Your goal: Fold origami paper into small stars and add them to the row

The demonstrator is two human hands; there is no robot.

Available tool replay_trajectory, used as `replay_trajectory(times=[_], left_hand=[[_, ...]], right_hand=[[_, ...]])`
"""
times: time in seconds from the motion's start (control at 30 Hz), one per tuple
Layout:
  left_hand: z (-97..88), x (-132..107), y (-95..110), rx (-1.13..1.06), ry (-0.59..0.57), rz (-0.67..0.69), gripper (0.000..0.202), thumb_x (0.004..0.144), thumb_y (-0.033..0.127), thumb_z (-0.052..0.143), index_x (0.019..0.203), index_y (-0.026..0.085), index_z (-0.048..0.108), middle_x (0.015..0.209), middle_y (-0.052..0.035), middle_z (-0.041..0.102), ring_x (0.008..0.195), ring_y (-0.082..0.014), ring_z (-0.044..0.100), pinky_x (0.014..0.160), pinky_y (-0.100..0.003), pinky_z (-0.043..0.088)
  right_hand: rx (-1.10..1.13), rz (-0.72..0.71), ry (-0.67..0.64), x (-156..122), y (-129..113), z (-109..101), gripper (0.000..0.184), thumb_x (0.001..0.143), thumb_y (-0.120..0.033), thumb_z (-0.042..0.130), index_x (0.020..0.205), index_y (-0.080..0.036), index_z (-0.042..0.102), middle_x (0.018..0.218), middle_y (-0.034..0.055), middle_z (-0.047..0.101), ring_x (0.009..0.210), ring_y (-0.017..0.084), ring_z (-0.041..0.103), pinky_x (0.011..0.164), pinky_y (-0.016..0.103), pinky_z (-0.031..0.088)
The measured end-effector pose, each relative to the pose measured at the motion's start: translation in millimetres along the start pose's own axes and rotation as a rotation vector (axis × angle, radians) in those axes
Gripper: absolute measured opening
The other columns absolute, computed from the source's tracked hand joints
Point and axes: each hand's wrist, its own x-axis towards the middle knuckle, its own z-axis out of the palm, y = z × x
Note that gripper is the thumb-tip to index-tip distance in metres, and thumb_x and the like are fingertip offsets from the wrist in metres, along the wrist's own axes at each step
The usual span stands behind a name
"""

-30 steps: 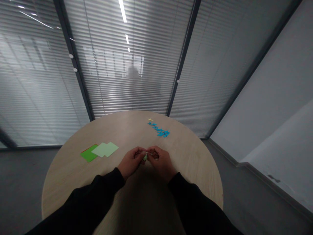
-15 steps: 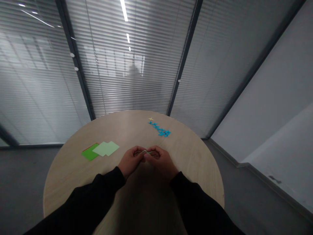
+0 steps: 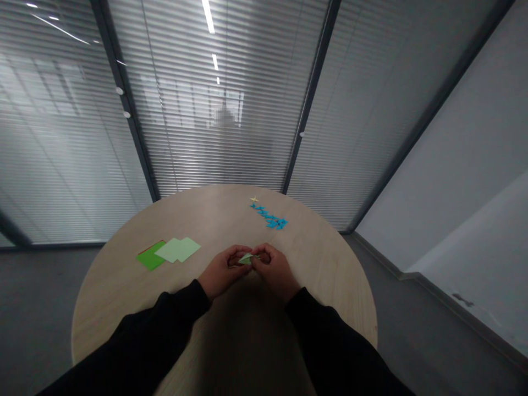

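A small folded piece of pale green paper [image 3: 246, 258] is pinched between both my hands just above the round wooden table [image 3: 124, 286]. My left hand [image 3: 223, 272] grips its left side with curled fingers. My right hand [image 3: 274, 269] grips its right side, fingers closed too. Both sleeves are black. Most of the paper is hidden by my fingers.
Pale green paper sheets [image 3: 178, 249] overlap a darker green sheet [image 3: 149, 257] at the table's left. A row of several small blue folded paper pieces [image 3: 270, 216] and one yellow star-like piece [image 3: 254, 199] lie at the far right. Glass walls with blinds stand behind.
The folded paper has been turned between my fingers and now shows a flatter pointed face. Both hands stay in the same spot.
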Motion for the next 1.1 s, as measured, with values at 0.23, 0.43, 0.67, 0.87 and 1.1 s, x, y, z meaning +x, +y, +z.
replay_trajectory(times=[0.23, 0.43, 0.67, 0.87, 1.1], left_hand=[[-0.1, 0.2, 1.6, 0.005, 0.046, -0.028, 0.035, 0.078, 0.027, 0.073, 0.110, 0.015, 0.065, 0.094, -0.0085, 0.076, 0.082, -0.0195, 0.071, 0.080, -0.035, 0.054], [-1.8, 1.3, 0.1, -0.053, 0.111, -0.102, 0.043, 0.077, 0.026, 0.074, 0.116, 0.013, 0.064, 0.085, -0.0070, 0.076, 0.075, -0.0174, 0.070, 0.075, -0.032, 0.052], [-5.2, 4.7, -11.0, -0.249, 0.102, -0.106, 0.045, 0.073, 0.028, 0.080, 0.113, 0.013, 0.067, 0.093, -0.0082, 0.075, 0.077, -0.0152, 0.069, 0.078, -0.031, 0.053], [-4.6, 4.3, -11.2, -0.269, 0.090, -0.127, 0.049, 0.071, 0.030, 0.083, 0.114, 0.012, 0.067, 0.090, -0.0074, 0.075, 0.076, -0.0148, 0.068, 0.080, -0.032, 0.053], [-3.7, 0.8, -1.7, -0.122, 0.051, -0.084, 0.046, 0.071, 0.028, 0.081, 0.113, 0.013, 0.068, 0.100, -0.0096, 0.075, 0.084, -0.0181, 0.068, 0.083, -0.034, 0.052]], right_hand=[[0.094, 0.068, -0.052, 1.2, 0.7, -0.9, 0.020, 0.082, -0.036, 0.069, 0.088, -0.019, 0.059, 0.062, -0.0019, 0.064, 0.059, 0.015, 0.062, 0.055, 0.025, 0.045], [0.045, -0.001, -0.073, 0.0, -0.1, -1.6, 0.023, 0.088, -0.041, 0.065, 0.095, -0.020, 0.060, 0.066, -0.0017, 0.063, 0.060, 0.014, 0.061, 0.056, 0.024, 0.046], [-0.234, -0.360, -0.143, 1.7, -9.4, -14.1, 0.023, 0.085, -0.028, 0.068, 0.107, -0.022, 0.066, 0.111, 0.0077, 0.065, 0.084, 0.017, 0.064, 0.066, 0.026, 0.053], [-0.416, -0.528, -0.184, 3.5, -8.8, -23.5, 0.026, 0.091, -0.017, 0.059, 0.114, -0.025, 0.067, 0.123, 0.0080, 0.060, 0.092, 0.017, 0.064, 0.074, 0.029, 0.055], [-0.591, -0.578, -0.244, 2.1, -16.0, -25.9, 0.020, 0.096, -0.022, 0.055, 0.111, -0.027, 0.069, 0.122, 0.0083, 0.062, 0.111, 0.022, 0.061, 0.095, 0.038, 0.050]])
